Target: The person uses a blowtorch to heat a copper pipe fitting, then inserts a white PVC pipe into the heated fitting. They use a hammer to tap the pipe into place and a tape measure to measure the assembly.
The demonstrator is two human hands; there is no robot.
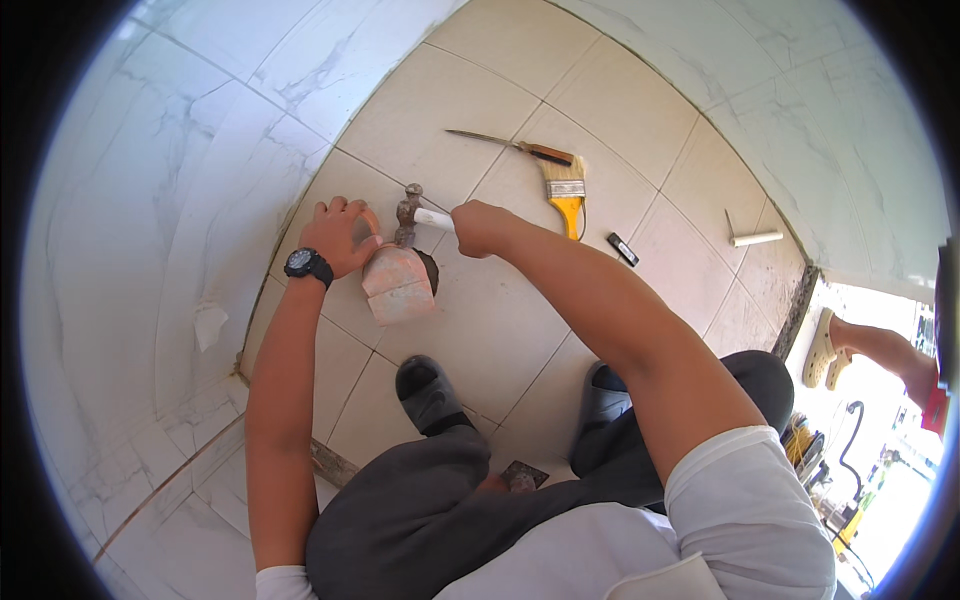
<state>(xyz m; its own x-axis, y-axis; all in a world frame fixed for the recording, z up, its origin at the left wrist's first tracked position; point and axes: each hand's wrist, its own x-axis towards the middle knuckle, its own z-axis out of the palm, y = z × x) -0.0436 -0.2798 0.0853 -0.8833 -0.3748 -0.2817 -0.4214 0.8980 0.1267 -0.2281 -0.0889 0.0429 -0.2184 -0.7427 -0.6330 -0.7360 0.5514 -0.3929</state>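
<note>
My right hand [480,229] is closed round the white handle of a hammer [407,212]. Its rusty metal head points down at a pinkish terracotta piece [400,287] on the tiled floor; whether they touch I cannot tell. A dark patch [430,268] shows along that piece's right side. Just left of the hammer head, my left hand [340,236], with a black watch on its wrist, has its fingers curled on a curved orange terracotta piece [368,224]. Whether the two terracotta parts are joined is unclear.
Beyond my right hand lie a wooden-handled pointed tool [545,152], a yellow-handled brush [566,195] and a small black object [622,249]. A white-handled tool [757,239] rests farther right. Marbled walls [180,200] flank the floor. Someone's clog-shod foot [822,348] is at the right doorway.
</note>
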